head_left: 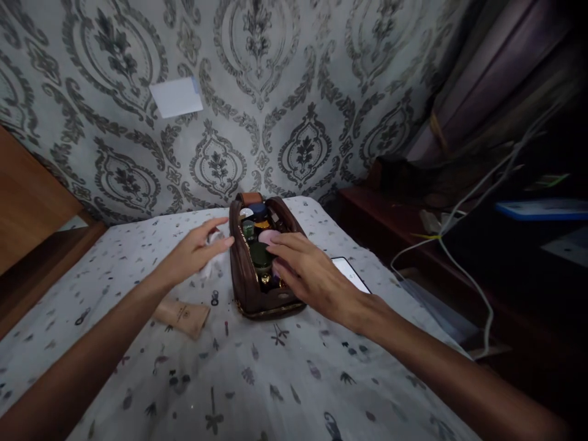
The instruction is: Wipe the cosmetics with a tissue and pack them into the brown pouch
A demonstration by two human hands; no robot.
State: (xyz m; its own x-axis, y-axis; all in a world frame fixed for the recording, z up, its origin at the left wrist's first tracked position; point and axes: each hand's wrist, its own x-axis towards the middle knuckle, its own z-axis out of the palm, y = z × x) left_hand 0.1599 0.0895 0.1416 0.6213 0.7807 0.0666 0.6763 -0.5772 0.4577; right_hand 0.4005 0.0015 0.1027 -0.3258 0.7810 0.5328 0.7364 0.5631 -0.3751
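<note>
From where I stand, the brown bag [243, 275] sits unzipped on the printed cloth [257, 380] near the wallpapered wall, packed with small containers. The left hand [198, 250] is loosely open beside its left rim, thumb and fingers parted, seemingly holding nothing. The right hand [310, 269] reaches over the opening, fingers slightly curled at a pink round item [269, 236] and a dark green lid [261, 254]; I can't tell whether it grips either. A beige tube [184, 317] lies left of the bag.
</note>
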